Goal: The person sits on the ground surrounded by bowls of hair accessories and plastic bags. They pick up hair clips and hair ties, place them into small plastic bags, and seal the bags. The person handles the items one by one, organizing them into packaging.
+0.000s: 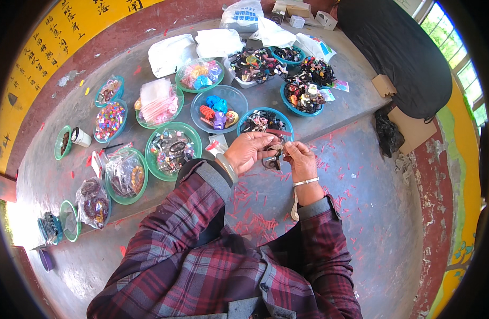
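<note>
In front of my body, both hands meet over the near edge of a blue bowl of dark hair ties (260,118). My left hand (245,152) pinches a small brown and dark looped item (275,161) that looks like a hair tie. A thin red strip (278,132) sticks out above the fingers. My right hand (302,161) is closed on the other side of the same item, thumb and fingertips together. Its exact shape is partly hidden by the fingers.
Several bowls stand around, including a clear bowl with colourful scrunchies (195,111), a green bowl of bagged hair ties (196,151) and a basin of hair ties (235,69). Red scraps (255,212) litter the lower floor. A raised ledge edge (343,123) runs at the right.
</note>
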Available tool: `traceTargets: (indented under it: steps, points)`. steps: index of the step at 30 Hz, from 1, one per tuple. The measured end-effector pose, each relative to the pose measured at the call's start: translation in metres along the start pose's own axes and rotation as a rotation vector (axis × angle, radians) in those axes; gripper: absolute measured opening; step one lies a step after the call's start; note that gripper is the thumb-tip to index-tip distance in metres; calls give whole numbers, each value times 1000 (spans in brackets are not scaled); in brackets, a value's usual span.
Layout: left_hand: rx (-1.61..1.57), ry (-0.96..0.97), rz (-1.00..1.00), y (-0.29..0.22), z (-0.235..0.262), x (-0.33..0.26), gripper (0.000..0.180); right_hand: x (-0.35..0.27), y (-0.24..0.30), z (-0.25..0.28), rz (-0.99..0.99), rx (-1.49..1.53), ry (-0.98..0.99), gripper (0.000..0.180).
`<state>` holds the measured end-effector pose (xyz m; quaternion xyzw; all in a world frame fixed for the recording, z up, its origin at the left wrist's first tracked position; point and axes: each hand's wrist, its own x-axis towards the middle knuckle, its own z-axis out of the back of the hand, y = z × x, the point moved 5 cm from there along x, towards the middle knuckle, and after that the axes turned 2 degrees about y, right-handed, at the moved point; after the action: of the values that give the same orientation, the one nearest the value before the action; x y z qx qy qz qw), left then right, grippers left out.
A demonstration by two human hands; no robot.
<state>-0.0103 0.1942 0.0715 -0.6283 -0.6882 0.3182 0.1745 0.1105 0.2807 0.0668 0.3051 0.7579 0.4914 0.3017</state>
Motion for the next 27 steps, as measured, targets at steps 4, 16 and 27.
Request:
traceTargets:
  steps: [4,16,27]
  points:
    - [1,-8,-4,-1,-1,-2,21,0,1,-1,49,-39,35,16]
    - [24,-47,-84,-1,4,2,20,2,-4,1,45,-134,10,14]
    - [60,-39,-96,-2,8,2,21,1,11,9,350,-522,-231,8]
